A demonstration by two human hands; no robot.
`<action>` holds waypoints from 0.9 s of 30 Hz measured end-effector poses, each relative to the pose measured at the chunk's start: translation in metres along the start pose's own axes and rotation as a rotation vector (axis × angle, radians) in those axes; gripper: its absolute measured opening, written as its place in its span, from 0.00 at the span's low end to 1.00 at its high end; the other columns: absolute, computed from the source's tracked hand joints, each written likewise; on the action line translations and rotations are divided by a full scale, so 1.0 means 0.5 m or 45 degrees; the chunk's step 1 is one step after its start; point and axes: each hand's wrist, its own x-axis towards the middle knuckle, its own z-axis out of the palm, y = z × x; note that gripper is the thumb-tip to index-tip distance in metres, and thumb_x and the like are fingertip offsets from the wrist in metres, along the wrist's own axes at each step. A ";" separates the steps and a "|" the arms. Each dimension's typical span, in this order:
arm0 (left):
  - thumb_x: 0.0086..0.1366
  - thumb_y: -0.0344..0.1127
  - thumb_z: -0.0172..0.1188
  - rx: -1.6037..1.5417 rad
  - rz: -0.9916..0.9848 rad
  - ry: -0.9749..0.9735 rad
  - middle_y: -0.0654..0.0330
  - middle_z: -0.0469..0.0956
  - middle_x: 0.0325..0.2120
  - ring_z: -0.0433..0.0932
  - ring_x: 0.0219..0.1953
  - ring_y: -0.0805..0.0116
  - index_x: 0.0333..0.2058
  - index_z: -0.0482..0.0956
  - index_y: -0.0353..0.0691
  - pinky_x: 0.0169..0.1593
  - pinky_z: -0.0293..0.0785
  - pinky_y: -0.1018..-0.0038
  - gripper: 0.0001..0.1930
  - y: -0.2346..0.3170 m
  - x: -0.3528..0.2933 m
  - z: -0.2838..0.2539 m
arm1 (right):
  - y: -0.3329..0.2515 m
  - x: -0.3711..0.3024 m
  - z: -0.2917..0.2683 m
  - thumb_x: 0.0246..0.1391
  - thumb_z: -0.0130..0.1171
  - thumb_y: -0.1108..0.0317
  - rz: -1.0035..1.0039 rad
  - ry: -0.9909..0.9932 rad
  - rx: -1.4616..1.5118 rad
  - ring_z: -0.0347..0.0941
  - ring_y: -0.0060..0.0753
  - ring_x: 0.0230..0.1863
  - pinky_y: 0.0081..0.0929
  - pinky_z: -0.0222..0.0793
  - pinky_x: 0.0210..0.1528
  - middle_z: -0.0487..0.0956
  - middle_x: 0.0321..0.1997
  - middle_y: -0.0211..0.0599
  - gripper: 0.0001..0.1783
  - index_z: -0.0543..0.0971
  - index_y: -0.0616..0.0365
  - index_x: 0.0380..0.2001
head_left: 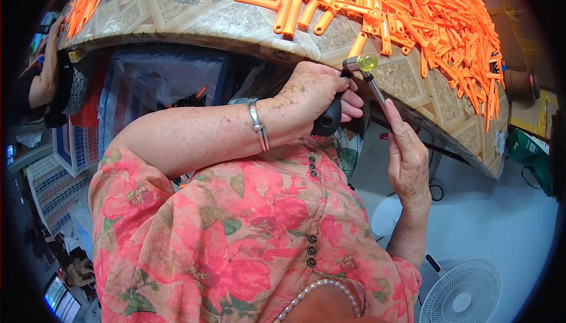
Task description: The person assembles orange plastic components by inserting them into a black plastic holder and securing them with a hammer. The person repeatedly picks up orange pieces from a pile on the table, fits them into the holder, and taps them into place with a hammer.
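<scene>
My left hand (312, 96), below a silver bracelet, is closed around a black handle (329, 119) with a hole in its rounded end. My fingers hide the handle's middle. In my right hand (408, 158) is a small hammer (376, 92) with a metal shaft and a translucent yellow face. The hammer's head sits right at the upper end of the black handle; whether they touch I cannot tell. Just beyond, at the table's edge, lies an orange plastic handle (357, 46). Both hands are in front of the near edge of the table (253, 31).
A big heap of orange handles (448, 22) covers the table's right side. Further left are more orange pieces (86, 4) and another person's arm (44, 84). Crates (50, 187) stand at left, a white fan (463, 293) and a green box (529, 158) at right.
</scene>
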 end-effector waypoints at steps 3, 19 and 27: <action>0.69 0.32 0.50 0.007 -0.015 0.020 0.49 0.81 0.29 0.83 0.28 0.64 0.40 0.75 0.27 0.33 0.83 0.73 0.12 0.003 -0.007 0.004 | 0.000 0.003 0.001 0.53 0.51 0.84 -0.019 0.116 0.073 0.75 0.43 0.33 0.34 0.72 0.38 0.77 0.37 0.44 0.36 0.68 0.44 0.64; 0.69 0.32 0.50 -0.014 0.011 -0.018 0.47 0.81 0.31 0.83 0.30 0.64 0.41 0.75 0.27 0.34 0.82 0.73 0.12 -0.001 0.001 -0.001 | 0.007 -0.027 0.020 0.53 0.51 0.84 -0.011 0.067 0.028 0.76 0.44 0.35 0.33 0.72 0.39 0.78 0.38 0.45 0.34 0.68 0.47 0.64; 0.69 0.32 0.49 0.018 -0.019 0.017 0.47 0.82 0.31 0.84 0.30 0.63 0.41 0.75 0.27 0.35 0.82 0.72 0.12 0.003 -0.003 0.002 | -0.012 -0.016 0.013 0.53 0.51 0.84 -0.024 0.186 0.050 0.76 0.47 0.35 0.37 0.73 0.38 0.79 0.39 0.45 0.35 0.67 0.46 0.64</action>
